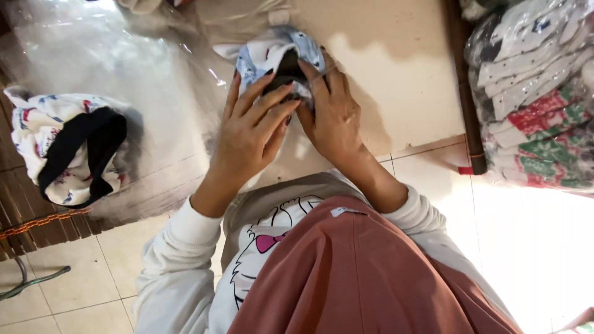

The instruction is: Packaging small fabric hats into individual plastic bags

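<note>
Pale tabletop (pixel 396 74) is lying under both hands: left hand (pixel 250 133) and right hand (pixel 334 117) are pinching a small printed garment (pixel 266 52) together, its bulk extending away beyond the fingertips, clear plastic (pixel 124 55) lying leftward.

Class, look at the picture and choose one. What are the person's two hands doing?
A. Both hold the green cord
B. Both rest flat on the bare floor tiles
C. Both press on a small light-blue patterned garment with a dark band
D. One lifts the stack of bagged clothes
C: the left hand and right hand meet on the light-blue patterned garment, fingers over its dark band.
</note>
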